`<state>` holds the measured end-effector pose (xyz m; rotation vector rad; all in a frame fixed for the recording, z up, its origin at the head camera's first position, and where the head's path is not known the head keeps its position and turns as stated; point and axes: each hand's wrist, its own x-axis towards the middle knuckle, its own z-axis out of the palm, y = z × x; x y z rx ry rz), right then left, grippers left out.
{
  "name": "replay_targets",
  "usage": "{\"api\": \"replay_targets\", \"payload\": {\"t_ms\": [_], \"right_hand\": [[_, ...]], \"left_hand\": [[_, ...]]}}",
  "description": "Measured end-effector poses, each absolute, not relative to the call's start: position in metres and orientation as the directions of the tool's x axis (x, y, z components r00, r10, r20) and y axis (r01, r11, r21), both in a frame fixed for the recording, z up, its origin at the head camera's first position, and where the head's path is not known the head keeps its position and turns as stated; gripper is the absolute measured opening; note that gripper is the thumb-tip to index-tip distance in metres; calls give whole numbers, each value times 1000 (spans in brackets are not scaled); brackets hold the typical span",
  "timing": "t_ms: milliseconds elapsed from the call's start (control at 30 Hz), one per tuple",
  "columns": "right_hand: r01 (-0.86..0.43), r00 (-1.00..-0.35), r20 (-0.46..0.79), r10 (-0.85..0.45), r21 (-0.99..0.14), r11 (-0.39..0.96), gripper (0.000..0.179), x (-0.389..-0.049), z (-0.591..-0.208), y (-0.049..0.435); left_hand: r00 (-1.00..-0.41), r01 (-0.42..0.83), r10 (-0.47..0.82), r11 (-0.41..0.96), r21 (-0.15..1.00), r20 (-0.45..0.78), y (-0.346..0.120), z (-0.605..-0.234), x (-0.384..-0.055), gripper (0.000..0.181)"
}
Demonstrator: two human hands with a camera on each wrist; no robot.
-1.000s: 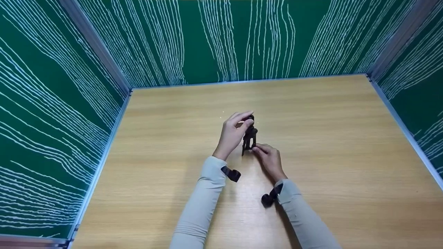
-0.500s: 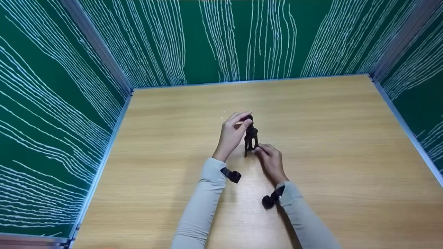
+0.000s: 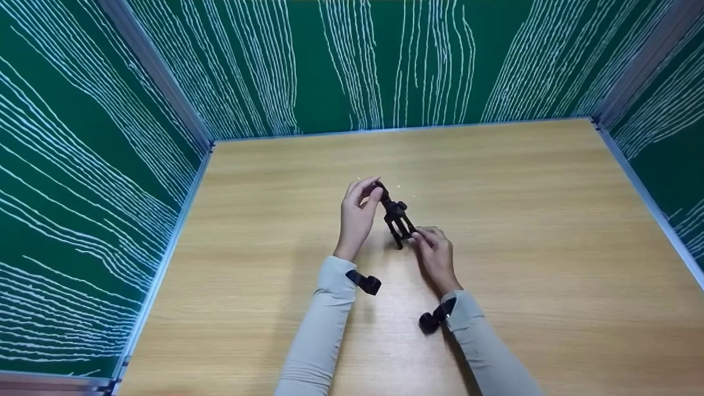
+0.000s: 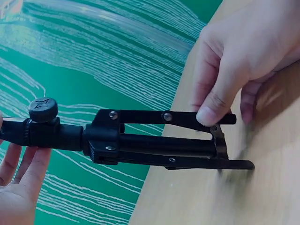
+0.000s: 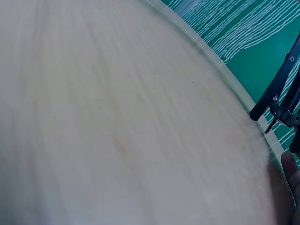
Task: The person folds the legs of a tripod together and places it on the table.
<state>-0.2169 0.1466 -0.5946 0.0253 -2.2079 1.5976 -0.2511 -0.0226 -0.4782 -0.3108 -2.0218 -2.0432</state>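
A small black tripod [image 3: 397,213] leans to the left over the wooden table, its legs folded close together. My left hand [image 3: 356,217] holds it by the upper end, thumb and fingers around the top. In the left wrist view a round knob [image 4: 43,109] sticks out from its neck, and metal rivets mark the leg braces. Low on the tripod, my right hand [image 3: 438,257] pinches one leg near its foot between thumb and fingers. Only the leg ends [image 5: 269,101] and a bit of the right hand [image 5: 291,177] show at the edge of the right wrist view.
The wooden table [image 3: 264,209] is bounded by green panels [image 3: 341,66] streaked with white lines at the back and both sides. Black wrist cameras [image 3: 369,284] are strapped over the grey sleeves [image 3: 316,335]. A few tiny pale specks lie beyond the hands.
My left hand has moved a little to the left, tipping the tripod's top that way from near upright. The right hand stays at the leg, shifted slightly right.
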Motion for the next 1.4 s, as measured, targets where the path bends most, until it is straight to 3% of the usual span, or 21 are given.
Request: {"api": "replay_targets", "payload": {"t_ms": [333,567,767,1133,1400], "right_hand": [[-278,-897,403,183,-834,476,14,-223,-580,159],[-321,-884,459,88,-733,600,14,-231,-574,174],[-313,-894,444,55,-709,632,15,-235,-572,184],[-383,-865,501,-22,-630,675,11,-238,-573,188],[-399,-848,529,-32,-598,695,9,-240,-574,190]], "left_hand": [[-953,272,-153,-66,960,260,-36,-472,-235,30],[-956,175,-253,-87,981,148,-49,-516,-245,29],[-962,82,-258,43,996,91,-55,-550,-248,28],[-979,-25,-201,205,978,17,-63,-569,-244,25],[-985,-10,-169,307,952,45,-64,-578,-245,20]]}}
